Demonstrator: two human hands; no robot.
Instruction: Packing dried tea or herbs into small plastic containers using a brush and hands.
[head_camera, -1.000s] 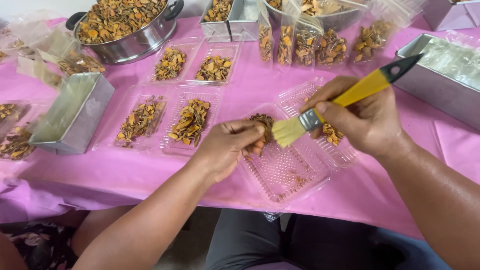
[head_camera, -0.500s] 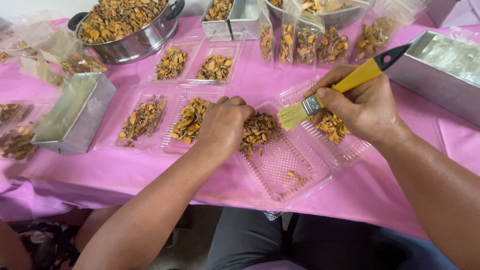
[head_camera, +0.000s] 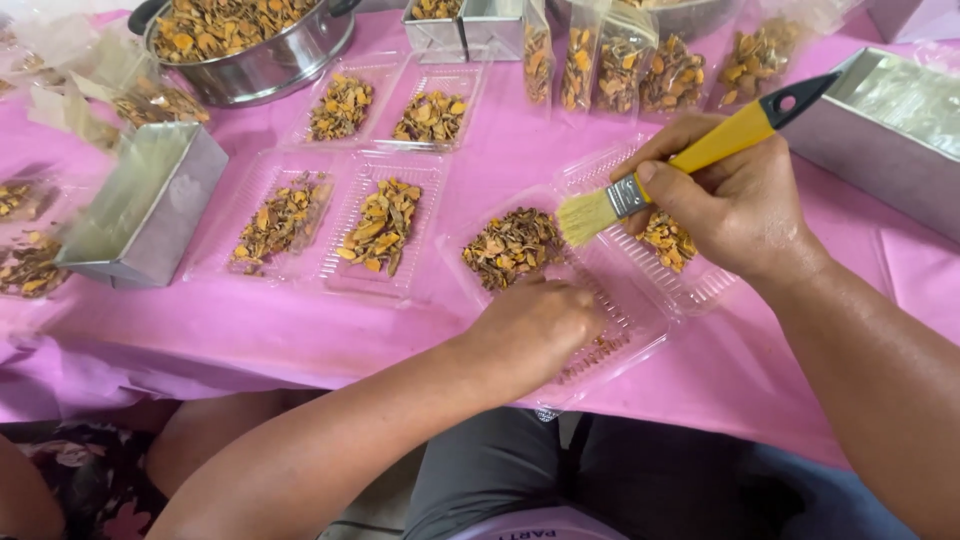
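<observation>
The right hand (head_camera: 740, 205) grips a brush (head_camera: 690, 160) with its fingers closed around the yellow handle; the handle's tip is black, a metal band holds pale bristles, and those bristles hover just over the far edge of a clear tray (head_camera: 560, 290). The tray is ridged plastic, open, lying near the front of the pink desk (head_camera: 300, 330). A heap of dried orange-brown chips (head_camera: 512, 248) sits in its far end. The left hand (head_camera: 535, 325) rests palm down on the tray's near half, fingers curled loosely, grasping nothing that shows. A second small heap (head_camera: 668, 240) lies under the right hand. Filled trays (head_camera: 330, 225), a steel pot (head_camera: 245, 40) and metal boxes (head_camera: 145, 205) stand farther back.
</observation>
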